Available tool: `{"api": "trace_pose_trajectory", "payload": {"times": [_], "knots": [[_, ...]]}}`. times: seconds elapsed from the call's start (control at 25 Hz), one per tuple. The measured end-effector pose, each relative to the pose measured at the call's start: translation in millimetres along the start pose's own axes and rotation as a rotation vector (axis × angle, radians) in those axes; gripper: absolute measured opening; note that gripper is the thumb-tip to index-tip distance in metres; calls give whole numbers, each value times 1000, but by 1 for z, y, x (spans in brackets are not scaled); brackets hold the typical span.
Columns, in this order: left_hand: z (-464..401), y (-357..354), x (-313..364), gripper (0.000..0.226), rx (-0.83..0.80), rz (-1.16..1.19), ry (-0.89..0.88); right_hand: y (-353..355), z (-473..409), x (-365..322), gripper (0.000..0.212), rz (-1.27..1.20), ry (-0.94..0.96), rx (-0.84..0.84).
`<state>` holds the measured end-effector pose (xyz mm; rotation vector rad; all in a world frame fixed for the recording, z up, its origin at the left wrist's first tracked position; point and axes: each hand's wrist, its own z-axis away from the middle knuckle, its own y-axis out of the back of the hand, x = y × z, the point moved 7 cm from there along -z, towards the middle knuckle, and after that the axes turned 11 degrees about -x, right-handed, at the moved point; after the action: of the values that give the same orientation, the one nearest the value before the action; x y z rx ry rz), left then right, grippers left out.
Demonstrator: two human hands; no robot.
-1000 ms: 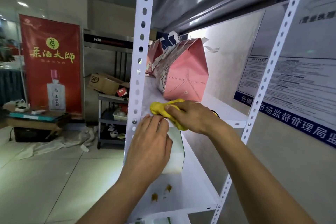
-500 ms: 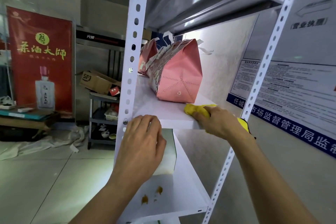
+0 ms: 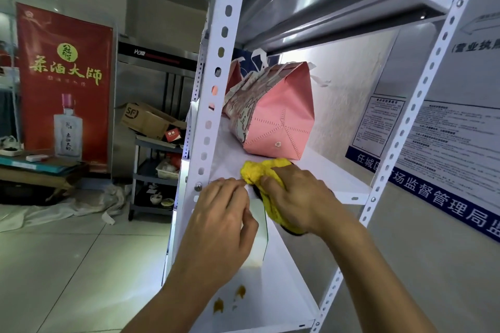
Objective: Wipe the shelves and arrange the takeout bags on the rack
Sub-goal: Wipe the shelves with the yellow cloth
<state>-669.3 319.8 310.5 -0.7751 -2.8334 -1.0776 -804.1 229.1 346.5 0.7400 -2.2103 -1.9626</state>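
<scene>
A white metal rack [image 3: 213, 94] stands in front of me. On its middle shelf [image 3: 338, 178] lies a pink takeout bag [image 3: 276, 119], with another pink bag [image 3: 234, 76] behind it. My right hand [image 3: 295, 194] grips a yellow cloth [image 3: 263, 173] and presses it on the shelf's front edge, just in front of the pink bag. My left hand [image 3: 219, 227] rests over the shelf's front left corner, fingers bent down over the edge, touching the cloth. A white bag [image 3: 258, 227] on the lower shelf is mostly hidden by my left hand.
Brown stains [image 3: 228, 299] mark the lower shelf [image 3: 284, 292]. A wall with posted notices [image 3: 446, 143] is on the right. To the left are tiled floor, a grey cart [image 3: 154, 178] with a cardboard box [image 3: 146, 119], a steel fridge [image 3: 151, 81] and a red banner [image 3: 65, 84].
My right hand swept the yellow cloth to the right end of the shelf, then back left to the front middle. My left hand stayed on the shelf's front corner.
</scene>
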Motion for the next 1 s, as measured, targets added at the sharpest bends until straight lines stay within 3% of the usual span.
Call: {"api": "trace_pose_trajectory", "payload": {"times": [0.2, 0.32, 0.52, 0.64, 0.84, 1.0], "knots": [[-1, -7, 0, 13, 24, -11, 67, 10, -31, -25, 45, -109, 90, -151], [-2, -10, -3, 15, 47, -12, 73, 0, -7, -18, 32, -108, 142, -46], [-8, -13, -4, 17, 53, -27, 73, 16, -29, 22, 50, -101, -219, -56], [-6, -12, -6, 16, 58, -28, 80, 7, -8, 18, 43, 81, -159, 47], [-10, -13, -4, 13, 56, -31, 94, 28, -24, 57, 51, -103, -409, -29], [-7, -12, -5, 12, 54, -40, 89, 15, -6, 68, 55, 10, -360, 59]]}}
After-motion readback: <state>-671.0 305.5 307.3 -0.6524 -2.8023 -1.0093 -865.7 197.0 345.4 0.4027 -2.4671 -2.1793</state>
